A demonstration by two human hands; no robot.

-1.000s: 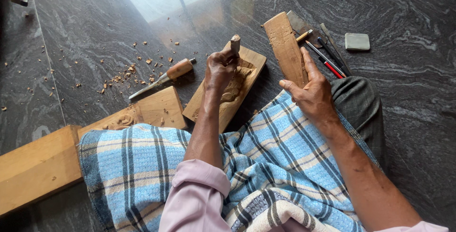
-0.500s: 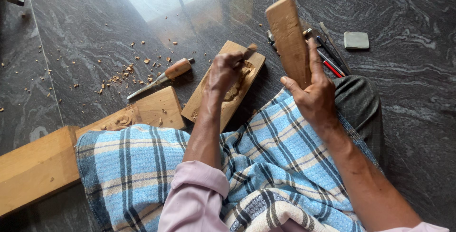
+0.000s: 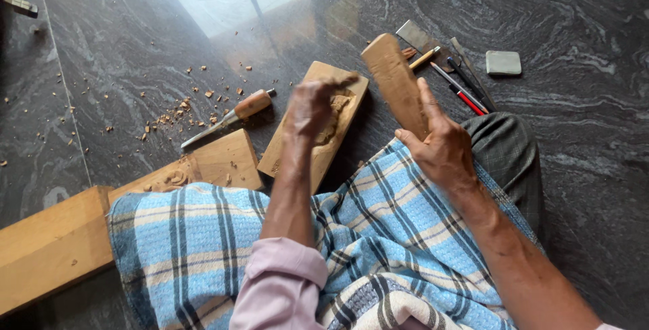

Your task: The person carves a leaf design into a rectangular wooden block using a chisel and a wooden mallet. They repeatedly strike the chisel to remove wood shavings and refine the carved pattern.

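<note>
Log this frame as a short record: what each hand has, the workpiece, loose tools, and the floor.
left hand: blurred, over the carved board, gripping a thin tool whose kind cannot be told
right hand: gripping a wooden block, raised upright
carved board: flat on the floor, partly carved on top
loose chisel: wooden handle, lying left of the board
other tools: a cluster beyond the block, with a grey stone
floor: dark marble, scattered wood chips
lap: blue checked cloth
</note>
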